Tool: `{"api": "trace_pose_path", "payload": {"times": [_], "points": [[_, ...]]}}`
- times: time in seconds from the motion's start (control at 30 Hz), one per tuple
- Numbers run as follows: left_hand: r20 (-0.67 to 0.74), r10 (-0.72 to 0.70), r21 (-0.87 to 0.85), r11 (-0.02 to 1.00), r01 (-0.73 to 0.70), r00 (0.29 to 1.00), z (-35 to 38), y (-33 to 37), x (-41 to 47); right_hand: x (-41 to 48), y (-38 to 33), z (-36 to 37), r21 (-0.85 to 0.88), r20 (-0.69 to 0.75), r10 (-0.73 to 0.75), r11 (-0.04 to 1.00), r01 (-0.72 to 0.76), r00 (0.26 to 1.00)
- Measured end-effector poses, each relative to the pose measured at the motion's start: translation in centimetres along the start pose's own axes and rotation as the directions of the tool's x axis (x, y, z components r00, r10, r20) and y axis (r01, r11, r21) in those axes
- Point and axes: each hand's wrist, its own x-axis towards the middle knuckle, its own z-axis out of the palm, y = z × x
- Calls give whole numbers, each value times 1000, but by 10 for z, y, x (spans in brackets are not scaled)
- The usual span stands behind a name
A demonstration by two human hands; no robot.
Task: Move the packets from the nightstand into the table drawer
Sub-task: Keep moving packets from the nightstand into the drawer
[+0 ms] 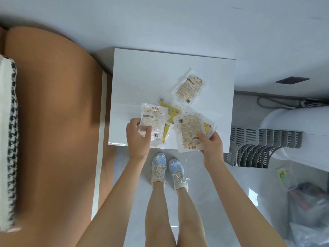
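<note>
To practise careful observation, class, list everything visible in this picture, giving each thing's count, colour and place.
nightstand: one, white, centre
packets: at least five, pale and yellow, overlapping on the nightstand's near half
bed: one, brown, left
patterned fabric: one, black-and-white, far left edge
rack: one, grey, slotted, floor right of the nightstand
plastic bags: count unclear, clear and dark, lower right
shoes: two, blue-white, floor below the nightstand
left hand: one, grips a pale packet
right hand: one, pinches a pale packet
</note>
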Motion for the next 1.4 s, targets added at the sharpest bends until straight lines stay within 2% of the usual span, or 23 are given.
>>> {"api": "trace_pose_path", "payload": {"times": [0.07,0.1,0.17,0.3,0.43,0.63,0.8,0.93,1.03,1.23,1.4], "points": [[144,-225,-195,948,251,964,-11,-4,-7,-9,1,2,-9,29,14,1000,-14,999],[248,-269,-255,909,330,931,-16,-6,-11,-13,3,3,-14,34,30,999,-29,999],[367,-272,-311,865,393,889,-28,-13,-23,-22,3,5,-32,42,65,997,-64,997],[394,-347,-458,729,509,851,-55,-19,-58,-44,1,6,-80,83,82,994,-75,993],[369,-405,-614,570,546,837,-89,-20,-99,-75,-7,2,-126,186,89,990,-66,978],[236,-464,-771,446,455,854,-146,-28,-163,-126,-17,10,-268,417,127,963,-11,900],[122,-531,-867,354,351,838,-189,-47,-207,-168,-9,42,-425,511,145,900,102,847],[64,-552,-922,285,260,831,-229,-71,-243,-214,6,76,-494,607,181,848,190,774],[10,-560,-947,262,188,828,-266,-91,-270,-254,26,105,-538,662,204,799,269,721],[-61,-596,-974,212,83,801,-352,-143,-329,-352,86,162,-566,714,203,731,382,670],[-114,-617,-977,213,27,778,-427,-201,-389,-437,158,197,-563,748,246,726,394,616]]}}
